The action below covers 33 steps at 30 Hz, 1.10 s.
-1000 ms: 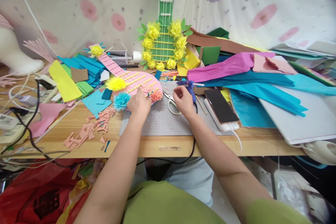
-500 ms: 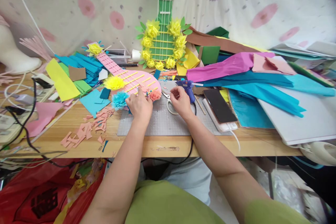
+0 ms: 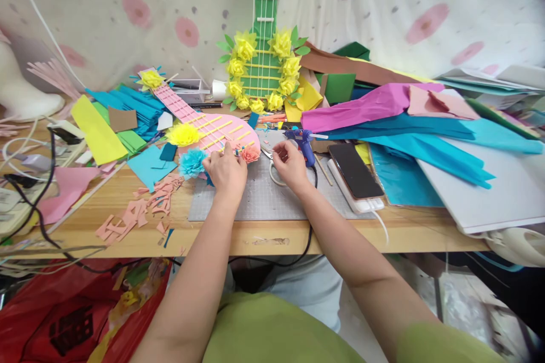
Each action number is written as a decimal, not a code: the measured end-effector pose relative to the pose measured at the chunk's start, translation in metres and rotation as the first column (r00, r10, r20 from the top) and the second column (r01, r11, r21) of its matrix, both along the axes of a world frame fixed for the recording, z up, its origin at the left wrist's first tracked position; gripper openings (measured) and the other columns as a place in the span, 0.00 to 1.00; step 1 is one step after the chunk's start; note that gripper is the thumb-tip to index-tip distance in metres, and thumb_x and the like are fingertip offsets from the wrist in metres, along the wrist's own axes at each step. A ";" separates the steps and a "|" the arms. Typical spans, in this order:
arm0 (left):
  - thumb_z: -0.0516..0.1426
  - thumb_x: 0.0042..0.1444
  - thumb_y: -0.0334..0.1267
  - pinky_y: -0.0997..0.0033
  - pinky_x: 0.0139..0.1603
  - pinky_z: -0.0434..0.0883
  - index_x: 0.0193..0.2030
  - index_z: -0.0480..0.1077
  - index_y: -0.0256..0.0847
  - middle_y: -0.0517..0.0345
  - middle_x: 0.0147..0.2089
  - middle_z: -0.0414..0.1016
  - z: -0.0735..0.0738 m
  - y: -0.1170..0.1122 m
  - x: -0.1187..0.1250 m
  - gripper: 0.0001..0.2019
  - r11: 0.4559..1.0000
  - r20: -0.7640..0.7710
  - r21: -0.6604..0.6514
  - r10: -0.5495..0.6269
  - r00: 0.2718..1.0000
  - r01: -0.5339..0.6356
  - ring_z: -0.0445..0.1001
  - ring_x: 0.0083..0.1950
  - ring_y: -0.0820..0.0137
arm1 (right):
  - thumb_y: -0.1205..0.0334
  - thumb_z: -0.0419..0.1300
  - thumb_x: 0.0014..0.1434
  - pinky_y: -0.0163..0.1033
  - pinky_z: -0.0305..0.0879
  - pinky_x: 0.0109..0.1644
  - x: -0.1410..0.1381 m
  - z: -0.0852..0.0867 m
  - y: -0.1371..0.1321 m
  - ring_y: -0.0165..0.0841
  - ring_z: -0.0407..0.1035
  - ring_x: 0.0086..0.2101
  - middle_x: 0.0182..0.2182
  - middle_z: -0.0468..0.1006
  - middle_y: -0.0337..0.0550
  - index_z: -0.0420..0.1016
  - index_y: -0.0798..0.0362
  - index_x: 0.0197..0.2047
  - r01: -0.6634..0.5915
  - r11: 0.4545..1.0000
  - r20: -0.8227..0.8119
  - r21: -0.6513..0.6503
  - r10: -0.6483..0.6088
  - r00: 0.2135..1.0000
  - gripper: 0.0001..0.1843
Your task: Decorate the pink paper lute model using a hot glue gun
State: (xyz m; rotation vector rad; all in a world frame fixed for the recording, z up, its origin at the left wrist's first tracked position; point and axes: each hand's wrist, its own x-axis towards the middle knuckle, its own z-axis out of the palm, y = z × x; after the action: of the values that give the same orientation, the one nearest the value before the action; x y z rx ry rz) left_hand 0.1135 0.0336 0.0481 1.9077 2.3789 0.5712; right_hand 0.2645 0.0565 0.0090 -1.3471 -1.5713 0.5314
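Observation:
A pink foam guitar [image 3: 213, 127] with yellow strips lies on the wooden table [image 3: 272, 235], carrying a yellow flower [image 3: 184, 135], a blue flower [image 3: 191, 163] and an orange flower [image 3: 251, 153]. My left hand [image 3: 225, 170] rests on the guitar's lower edge between the blue and orange flowers, fingers curled and pressing down. My right hand [image 3: 289, 164] hovers over white-handled scissors [image 3: 275, 167], fingers pinched on something small I cannot make out. A blue glue gun [image 3: 303, 142] stands just right of that hand.
A grey cutting mat [image 3: 264, 198] lies under my hands. A phone [image 3: 351, 167], a white board [image 3: 489, 187] and pink and blue crepe paper [image 3: 404, 125] fill the right side. A green guitar with yellow flowers [image 3: 264, 68] leans at the back. Pink scraps [image 3: 140, 210] and cables [image 3: 38, 181] lie left.
Both hands have shifted slightly left and nearer each other. The left hand stays pressed on the pink guitar's edge.

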 end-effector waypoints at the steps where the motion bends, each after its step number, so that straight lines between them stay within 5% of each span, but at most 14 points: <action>1: 0.47 0.56 0.39 0.54 0.54 0.55 0.60 0.62 0.35 0.41 0.44 0.75 0.000 0.000 0.000 0.25 1.000 0.011 0.009 -0.008 1.000 0.008 0.65 0.55 0.55 | 0.64 0.52 0.51 0.37 0.61 0.33 0.000 0.000 0.000 0.29 0.63 0.26 0.28 0.71 0.38 0.64 0.50 0.32 0.000 1.000 0.000 0.000 0.000 1.000 0.03; 6: 0.47 0.56 0.38 0.53 0.55 0.55 0.61 0.62 0.34 0.40 0.44 0.75 -0.002 0.001 0.000 0.25 0.998 0.059 0.042 -0.046 0.997 0.043 0.66 0.55 0.54 | 0.65 0.52 0.51 0.37 0.61 0.33 0.000 0.000 0.001 0.29 0.63 0.26 0.28 0.71 0.38 0.64 0.50 0.32 0.001 1.000 0.007 0.004 -0.001 1.000 0.03; 12: 0.46 0.57 0.39 0.51 0.56 0.56 0.60 0.63 0.34 0.41 0.45 0.76 0.001 0.006 -0.013 0.24 0.992 0.202 0.113 0.036 0.979 -0.060 0.69 0.54 0.55 | 0.65 0.52 0.52 0.38 0.63 0.34 0.000 -0.003 0.000 0.30 0.64 0.27 0.30 0.71 0.40 0.65 0.52 0.35 -0.050 0.996 0.082 0.067 0.045 0.996 0.05; 19: 0.49 0.55 0.36 0.53 0.62 0.51 0.59 0.61 0.39 0.54 0.37 0.79 0.015 0.009 -0.042 0.23 0.965 0.434 0.203 0.062 0.899 -0.164 0.66 0.58 0.61 | 0.60 0.60 0.49 0.51 0.61 0.54 -0.024 -0.009 -0.005 0.44 0.60 0.51 0.50 0.65 0.56 0.62 0.55 0.52 -0.175 0.950 0.388 0.258 0.064 0.920 0.26; 23: 0.56 0.48 0.33 0.53 0.57 0.56 0.55 0.64 0.42 0.56 0.39 0.78 0.011 0.006 -0.045 0.24 0.970 0.275 0.232 -0.132 0.952 0.067 0.65 0.56 0.59 | 0.61 0.59 0.51 0.54 0.58 0.56 -0.038 -0.013 0.002 0.46 0.58 0.53 0.53 0.62 0.57 0.57 0.55 0.57 -0.154 0.956 0.437 0.251 0.030 0.899 0.30; 27: 0.57 0.48 0.32 0.56 0.51 0.59 0.40 0.72 0.45 0.54 0.43 0.73 0.003 0.009 -0.046 0.11 0.885 -0.005 0.201 -0.429 0.903 0.421 0.63 0.52 0.58 | 0.59 0.58 0.52 0.54 0.57 0.57 -0.042 -0.017 0.010 0.46 0.57 0.54 0.54 0.61 0.57 0.55 0.56 0.58 -0.136 0.957 0.432 0.255 0.013 0.902 0.32; 33: 0.57 0.49 0.31 0.56 0.51 0.58 0.35 0.73 0.46 0.53 0.43 0.69 -0.006 0.021 -0.045 0.08 0.781 -0.163 0.189 -0.573 0.803 0.596 0.61 0.50 0.59 | 0.57 0.59 0.51 0.54 0.57 0.57 -0.043 -0.018 0.013 0.47 0.57 0.54 0.53 0.61 0.59 0.55 0.58 0.59 -0.125 0.960 0.424 0.251 0.007 0.905 0.34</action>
State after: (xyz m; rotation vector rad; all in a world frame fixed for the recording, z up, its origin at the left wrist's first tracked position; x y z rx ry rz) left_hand 0.0688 0.0544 0.0420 2.6583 1.6412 0.7279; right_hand 0.2219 0.0692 -0.0093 -1.2491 -1.9647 0.0506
